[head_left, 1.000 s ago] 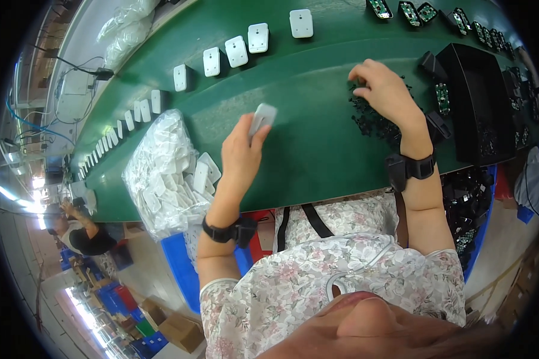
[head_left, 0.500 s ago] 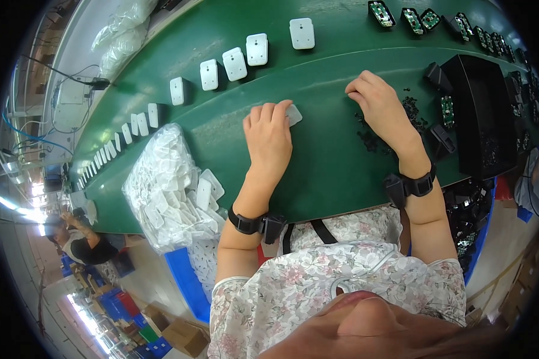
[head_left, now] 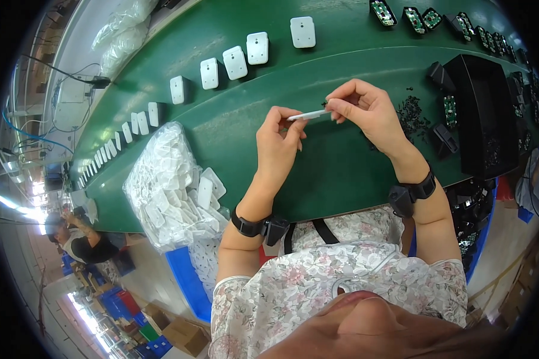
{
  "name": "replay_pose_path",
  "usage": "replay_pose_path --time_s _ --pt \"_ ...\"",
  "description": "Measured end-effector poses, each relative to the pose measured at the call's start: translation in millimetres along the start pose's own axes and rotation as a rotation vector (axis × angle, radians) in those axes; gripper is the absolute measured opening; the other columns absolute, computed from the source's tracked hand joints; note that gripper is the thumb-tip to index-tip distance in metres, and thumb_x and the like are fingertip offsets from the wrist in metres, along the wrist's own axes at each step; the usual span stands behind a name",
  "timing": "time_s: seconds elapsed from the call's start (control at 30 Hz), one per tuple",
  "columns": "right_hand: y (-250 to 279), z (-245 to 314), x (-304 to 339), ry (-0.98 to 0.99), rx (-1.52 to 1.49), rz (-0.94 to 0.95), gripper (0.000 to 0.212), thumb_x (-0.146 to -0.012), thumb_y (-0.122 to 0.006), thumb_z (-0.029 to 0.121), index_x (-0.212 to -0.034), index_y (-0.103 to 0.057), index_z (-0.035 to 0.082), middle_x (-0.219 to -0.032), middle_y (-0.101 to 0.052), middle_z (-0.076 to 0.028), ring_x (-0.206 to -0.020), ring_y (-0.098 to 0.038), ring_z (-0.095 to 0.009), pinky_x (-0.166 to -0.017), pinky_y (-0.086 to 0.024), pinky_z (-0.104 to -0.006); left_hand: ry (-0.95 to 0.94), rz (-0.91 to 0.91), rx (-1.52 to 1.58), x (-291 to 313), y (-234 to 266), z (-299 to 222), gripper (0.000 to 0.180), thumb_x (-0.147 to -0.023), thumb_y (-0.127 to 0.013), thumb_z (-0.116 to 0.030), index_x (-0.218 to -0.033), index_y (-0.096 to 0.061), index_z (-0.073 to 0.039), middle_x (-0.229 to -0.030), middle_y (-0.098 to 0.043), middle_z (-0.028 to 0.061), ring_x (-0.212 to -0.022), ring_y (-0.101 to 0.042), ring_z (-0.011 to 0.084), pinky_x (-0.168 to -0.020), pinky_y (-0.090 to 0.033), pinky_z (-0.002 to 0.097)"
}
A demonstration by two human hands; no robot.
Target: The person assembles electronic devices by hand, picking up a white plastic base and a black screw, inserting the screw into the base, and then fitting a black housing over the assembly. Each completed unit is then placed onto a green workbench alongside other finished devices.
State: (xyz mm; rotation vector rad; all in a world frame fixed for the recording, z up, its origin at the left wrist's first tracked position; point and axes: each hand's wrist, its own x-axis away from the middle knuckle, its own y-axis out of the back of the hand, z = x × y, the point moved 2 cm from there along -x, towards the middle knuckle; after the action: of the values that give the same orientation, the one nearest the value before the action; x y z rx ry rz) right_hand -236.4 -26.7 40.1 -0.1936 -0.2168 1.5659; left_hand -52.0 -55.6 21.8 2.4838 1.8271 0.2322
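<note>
Your left hand (head_left: 276, 142) and right hand (head_left: 365, 110) are raised close together, fingertips pinched toward each other. Both forearms reach up from the near edge, each wrist wearing a dark band.

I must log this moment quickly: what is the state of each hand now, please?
Left hand: closed, pinching the white plastic piece edge-on.
Right hand: closed on the piece's other end, with a small dark part at its fingertips.

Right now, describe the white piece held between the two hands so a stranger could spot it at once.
Start at the green belt and find the two hands raised over its middle. The left hand and right hand pinch the flat white cover between their fingertips. Unlike the white covers lying face up in a row further back, it is seen edge-on, a thin sliver off the belt.
</note>
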Motion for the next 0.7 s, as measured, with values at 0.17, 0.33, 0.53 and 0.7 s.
replay_pose_path --time_s 0.17,0.33,0.53,0.7 --pt "0.1 -6.8 1.2 0.116 0.225 -0.029 0.007 -0.086 -0.065 0.007 -0.089 -0.063 0.001 -0.085 -0.055 0.002 -0.076 -0.052 -0.005 -0.069 -0.042 -0.0189 -0.123 -0.043 -0.009 1.8 -7.0 -10.5 0.014 -0.087 -0.061 -0.001 -0.100 -0.056 0.000 -0.077 -0.058 0.0058 -0.054 -0.053 0.0072 -0.044 -0.041 0.0200" --pt "-12.4 -9.0 3.8 0.076 0.292 -0.029 0.006 -0.085 -0.066 0.008 -0.087 -0.064 0.002 -0.083 -0.051 0.004 -0.070 -0.045 -0.004 -0.064 -0.037 -0.0187 -0.110 -0.012 0.054 10.7 -13.1 -6.4 0.016 -0.086 -0.059 0.004 -0.102 -0.059 -0.002 -0.079 -0.056 0.0036 -0.050 -0.053 0.0069 -0.043 -0.039 0.0211" --pt "-18.1 -1.4 6.8 0.207 0.461 -0.082 0.007 -0.083 -0.066 0.007 -0.085 -0.063 0.001 -0.081 -0.051 0.001 -0.067 -0.044 -0.005 -0.061 -0.037 -0.0204 -0.370 0.000 -0.134 8.8 -14.9 -2.9 0.016 -0.088 -0.056 0.003 -0.103 -0.058 -0.001 -0.076 -0.054 0.0032 -0.050 -0.054 0.0072 -0.043 -0.039 0.0212" --pt "-16.2 -1.5 8.0 0.292 0.580 -0.133 0.008 -0.080 -0.067 0.005 -0.082 -0.061 0.001 -0.080 -0.053 -0.001 -0.066 -0.046 -0.009 -0.059 -0.038 -0.0220 -0.128 -0.040 0.193 10.1 -22.0 -13.2 0.019 -0.091 -0.053 0.002 -0.109 -0.051 0.002 -0.078 -0.056 0.0060 -0.062 -0.062 0.0132 -0.054 -0.050 0.0244"
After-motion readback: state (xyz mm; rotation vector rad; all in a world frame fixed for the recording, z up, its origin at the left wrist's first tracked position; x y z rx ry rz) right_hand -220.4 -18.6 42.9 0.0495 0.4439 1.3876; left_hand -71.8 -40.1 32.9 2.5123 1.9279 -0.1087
